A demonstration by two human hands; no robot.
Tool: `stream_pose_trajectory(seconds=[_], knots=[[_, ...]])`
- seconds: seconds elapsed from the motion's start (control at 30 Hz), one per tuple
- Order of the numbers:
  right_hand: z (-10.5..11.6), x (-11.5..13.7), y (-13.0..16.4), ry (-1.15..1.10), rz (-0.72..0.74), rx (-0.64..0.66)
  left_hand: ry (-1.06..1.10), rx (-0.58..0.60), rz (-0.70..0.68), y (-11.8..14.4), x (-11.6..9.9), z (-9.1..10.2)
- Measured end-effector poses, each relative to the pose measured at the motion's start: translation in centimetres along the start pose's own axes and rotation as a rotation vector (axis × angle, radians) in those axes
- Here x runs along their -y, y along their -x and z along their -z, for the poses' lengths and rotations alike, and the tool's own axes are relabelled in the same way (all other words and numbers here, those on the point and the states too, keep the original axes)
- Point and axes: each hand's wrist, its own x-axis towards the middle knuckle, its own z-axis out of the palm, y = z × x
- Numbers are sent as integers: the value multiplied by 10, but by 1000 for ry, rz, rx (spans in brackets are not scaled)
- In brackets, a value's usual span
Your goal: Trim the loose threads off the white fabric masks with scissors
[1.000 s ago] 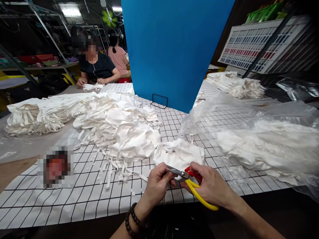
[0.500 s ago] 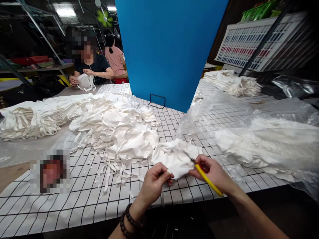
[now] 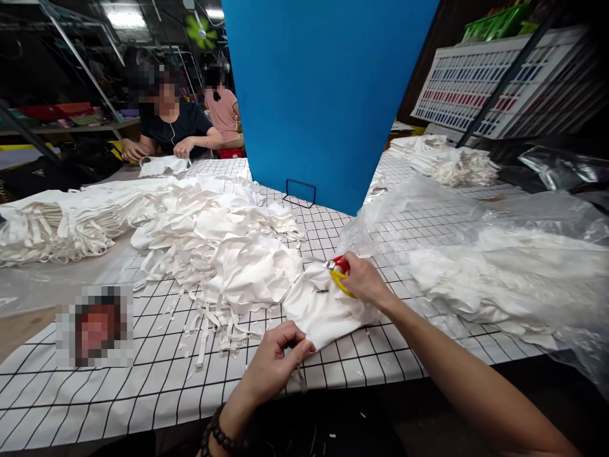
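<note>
White fabric piece (image 3: 323,308): crumpled, lies flat-ish on the grid-pattern table near the front edge, just right of the big white pile, touching it. Near corner pinched in left hand (image 3: 271,368), pulled toward the table edge. Scissors (image 3: 339,274): small snips, red and yellow handles, short metal tip pointing left, clasped in right hand (image 3: 364,279), resting on the far side of the fabric piece. Blades mostly hidden by the hand.

One head-worn camera looks forward and down across the gridded tabletop (image 3: 143,381), close above the person's own fingers (image 3: 297,350), with a blue board (image 3: 323,95) well beyond them.
</note>
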Motion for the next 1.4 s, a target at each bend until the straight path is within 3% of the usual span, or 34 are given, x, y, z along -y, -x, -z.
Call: stream_pose_trajectory(seconds=[0.1,0.17,0.27,0.37,0.43,0.57,0.67,0.73,0.83,0.9,0.97,1.03,1.13,1.17,1.2,1.33,1.4], knots=[[34,-7,-2,-66,-87,-96,42,-78,1,-5,3,13],[47,-6,12,-112,-147,-54,80,-118,12,-9,5,17],[35,-2,49,-145,-190,134,108,-142,16,-15,7,17],[9,-7,79,-175,-171,55,124,-156,0,-17,7,16],[6,-18,86,-214,-222,-23,139,-181,-42,-16,5,19],[51,-39,63,-411,-271,-114,211,-262,-194,-7,-6,33],[89,-35,26,-789,-172,-243,274,-342,-305,-2,-14,46],[97,-24,-2,-893,-92,-306,264,-404,-366,-3,-14,55],[83,-8,-34,-788,-131,-203,114,-523,-403,-7,-3,68],[64,-3,-38,-669,-197,-72,-89,-573,-307,-10,7,75],[45,-3,-28,-606,-221,9,-296,-593,-100,-9,13,78],[29,-7,-7,-573,-227,98,-449,-695,86,-4,12,75],[6,-6,31,-543,-230,306,-538,-919,125,5,1,57],[-1,-4,42,-534,-224,349,-500,-901,111,7,-2,49],[-9,-1,51,-524,-216,361,-413,-808,120,7,-3,40],[-34,9,68,-504,-208,264,98,-211,341,-5,7,1],[-37,11,69,-537,-216,237,232,-114,395,-16,15,-16]])
